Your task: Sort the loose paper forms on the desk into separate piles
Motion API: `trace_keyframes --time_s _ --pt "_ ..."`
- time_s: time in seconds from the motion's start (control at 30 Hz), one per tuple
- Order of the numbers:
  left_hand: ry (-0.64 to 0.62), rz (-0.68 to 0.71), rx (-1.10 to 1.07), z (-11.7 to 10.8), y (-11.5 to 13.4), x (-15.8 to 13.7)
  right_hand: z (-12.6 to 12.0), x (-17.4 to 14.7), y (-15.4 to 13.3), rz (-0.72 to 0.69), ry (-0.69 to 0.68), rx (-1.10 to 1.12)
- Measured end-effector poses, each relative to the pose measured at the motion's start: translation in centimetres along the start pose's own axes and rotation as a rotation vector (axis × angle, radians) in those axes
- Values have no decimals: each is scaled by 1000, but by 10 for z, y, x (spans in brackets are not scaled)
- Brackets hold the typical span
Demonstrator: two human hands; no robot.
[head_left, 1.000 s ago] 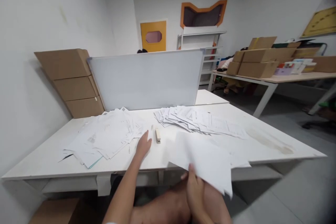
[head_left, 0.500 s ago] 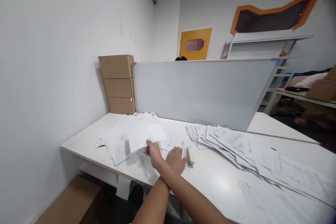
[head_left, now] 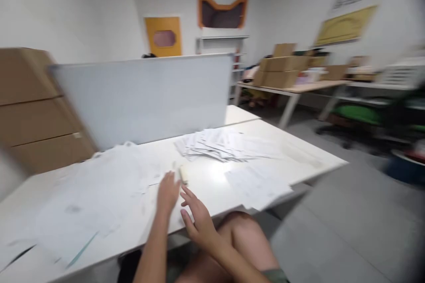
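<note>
My left hand (head_left: 168, 192) lies on the white table with fingers stretched forward, just left of a cream stapler (head_left: 183, 175). My right hand (head_left: 199, 222) hovers near the table's front edge, fingers apart and nothing held, just in front of the stapler. To the left, a wide spread of white paper sheets (head_left: 99, 185) covers the table, blurred by motion. Behind and right of the stapler lies a heap of overlapping printed papers (head_left: 215, 143). More printed sheets (head_left: 257, 183) lie at the right front, some reaching the table edge.
A whiteboard-like divider (head_left: 146, 99) stands along the table's back. Stacked cardboard boxes (head_left: 36, 119) rise at the left. Farther off, another table (head_left: 292, 88) bears boxes (head_left: 282, 70), with a green-seated chair (head_left: 357, 114) near it.
My right hand has let go of the sheet at the left and moved right, uncrossing from my left arm. My view has turned to the right.
</note>
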State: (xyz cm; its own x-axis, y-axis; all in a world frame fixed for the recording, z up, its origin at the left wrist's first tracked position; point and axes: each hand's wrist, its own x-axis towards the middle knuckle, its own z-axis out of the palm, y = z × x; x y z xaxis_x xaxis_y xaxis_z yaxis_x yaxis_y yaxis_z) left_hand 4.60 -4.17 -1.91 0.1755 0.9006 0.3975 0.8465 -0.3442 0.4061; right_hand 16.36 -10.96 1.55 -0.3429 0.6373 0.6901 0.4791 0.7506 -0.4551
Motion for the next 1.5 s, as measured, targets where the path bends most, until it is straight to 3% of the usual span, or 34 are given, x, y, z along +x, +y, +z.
trace_keyframes --time_s 0.1,0.2,0.27,0.33,0.43,0.57,0.7,0.8,0.9,1.03,1.33,1.5 --pt "53 25 74 8 -9 24 -78 -42 51 12 -161 -330" --pt "67 13 78 5 -18 36 -145 -77 103 158 -264 -651" --pt "82 -21 103 -1 -25 34 -170 -93 130 231 -274 -781" --pt "98 -58 137 -8 -32 29 -180 -104 144 201 -282 -815" --pt "109 -92 198 -16 -43 24 -177 -109 144 56 -224 -766" --pt "103 -73 322 -21 -48 23 -158 -104 123 -63 -89 -657" --pt "128 -12 310 -28 -39 19 -133 -91 99 -170 -33 -509" --pt "193 17 299 -37 -25 12 -115 -80 84 -244 -75 -394" --pt "194 -39 345 -45 -13 3 -103 -69 72 -210 -242 -324" --pt "68 5 347 -49 -6 -2 -93 -56 60 -116 -429 -360" --pt "6 66 289 -51 -4 -1 -72 -49 32 -73 -410 -506" --pt "-1 53 273 -50 -5 0 -64 -53 25 -15 -381 -448"
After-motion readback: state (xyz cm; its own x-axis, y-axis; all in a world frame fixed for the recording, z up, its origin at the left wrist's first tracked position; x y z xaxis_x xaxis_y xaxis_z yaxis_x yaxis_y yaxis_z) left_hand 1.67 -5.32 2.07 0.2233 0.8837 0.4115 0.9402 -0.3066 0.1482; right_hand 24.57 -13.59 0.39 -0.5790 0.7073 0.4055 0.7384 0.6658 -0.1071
